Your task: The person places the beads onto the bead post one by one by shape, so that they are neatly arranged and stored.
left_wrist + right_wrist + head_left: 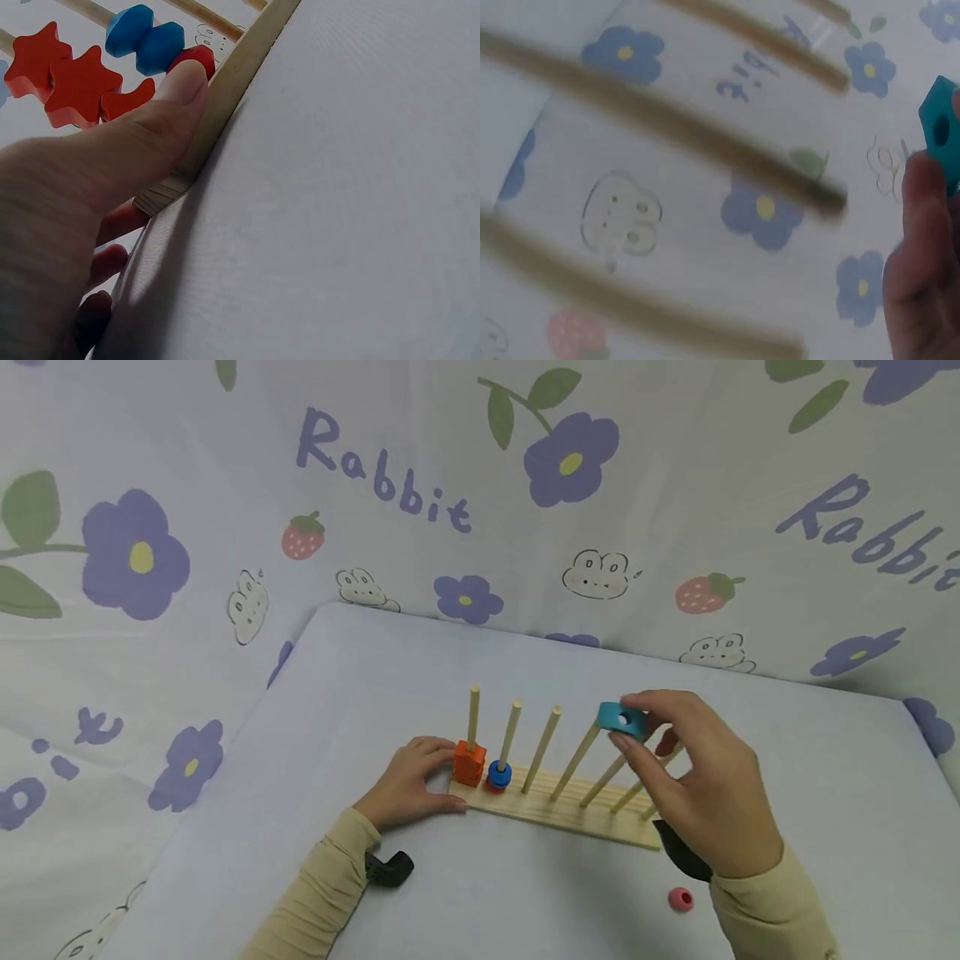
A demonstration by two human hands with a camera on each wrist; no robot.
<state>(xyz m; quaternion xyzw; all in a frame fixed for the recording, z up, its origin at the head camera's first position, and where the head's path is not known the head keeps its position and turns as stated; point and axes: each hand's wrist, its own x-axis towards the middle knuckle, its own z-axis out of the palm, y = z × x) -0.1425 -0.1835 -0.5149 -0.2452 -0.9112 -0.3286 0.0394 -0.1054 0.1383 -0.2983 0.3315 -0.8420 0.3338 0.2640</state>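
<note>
My left hand (408, 785) grips the left end of a wooden peg board (555, 817), thumb along the front edge and fingers round behind the end. Beside it, several orange beads (469, 763), some star-shaped, are stacked on the leftmost peg. The second peg carries blue beads (498, 772) above a red bead (196, 58). My right hand (708, 785) pinches a teal block (611, 716) with a hole through it, between thumb and fingers, near the top of the fourth peg (576, 760). The right wrist view shows that teal block (949, 154) at the right edge, partly cut off.
A pink bead (681, 899) lies on the white table (540, 902) in front of the board's right end. More bare pegs (603, 781) stand below the right hand. A patterned cloth (480, 468) hangs behind. Black wrist devices (390, 870) sit at both wrists.
</note>
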